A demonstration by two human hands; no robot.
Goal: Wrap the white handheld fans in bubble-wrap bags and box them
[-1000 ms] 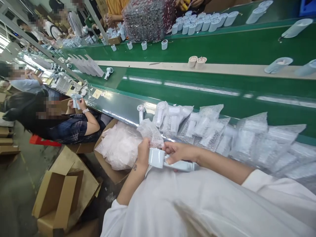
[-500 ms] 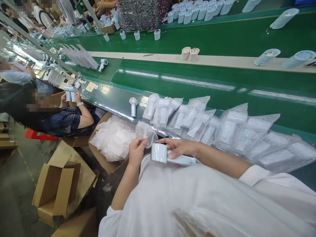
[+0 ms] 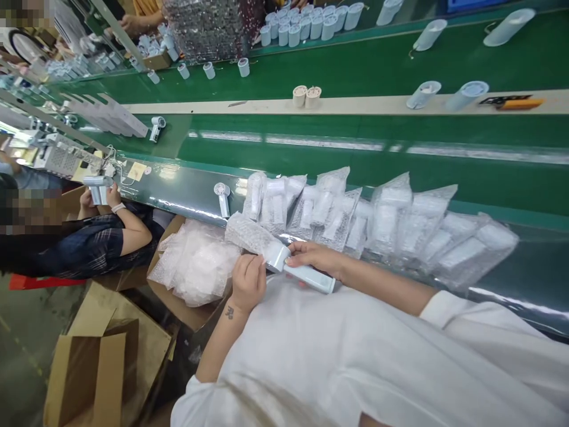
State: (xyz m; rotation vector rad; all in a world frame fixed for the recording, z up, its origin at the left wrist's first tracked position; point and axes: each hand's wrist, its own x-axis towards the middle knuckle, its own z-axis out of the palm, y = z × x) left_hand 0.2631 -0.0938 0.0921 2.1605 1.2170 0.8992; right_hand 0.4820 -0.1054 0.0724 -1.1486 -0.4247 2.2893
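My right hand (image 3: 313, 256) grips a light blue handheld fan (image 3: 311, 277) by its handle, close to the round head. A bubble-wrap bag (image 3: 249, 232) is pinched at its opening by my left hand (image 3: 249, 280), whose fingers are closed. The fan's head sits at the mouth of the bag, partly inside it. Beyond my hands, several bagged fans (image 3: 326, 204) lie in a row along the bench. One unwrapped fan (image 3: 222, 198) rests on the bench to the left of them.
A carton (image 3: 195, 320) full of bubble-wrap bags (image 3: 195, 261) stands left of my left hand. An opened cardboard box (image 3: 109, 362) is on the floor. A co-worker (image 3: 111, 237) at the left holds a fan. Green conveyor belts (image 3: 347, 133) run behind the bench, with cylindrical parts (image 3: 466, 95).
The bag has been brought over the fan's head and extends away from it. The fan has tilted, its handle end lower. The view has shifted to the right.
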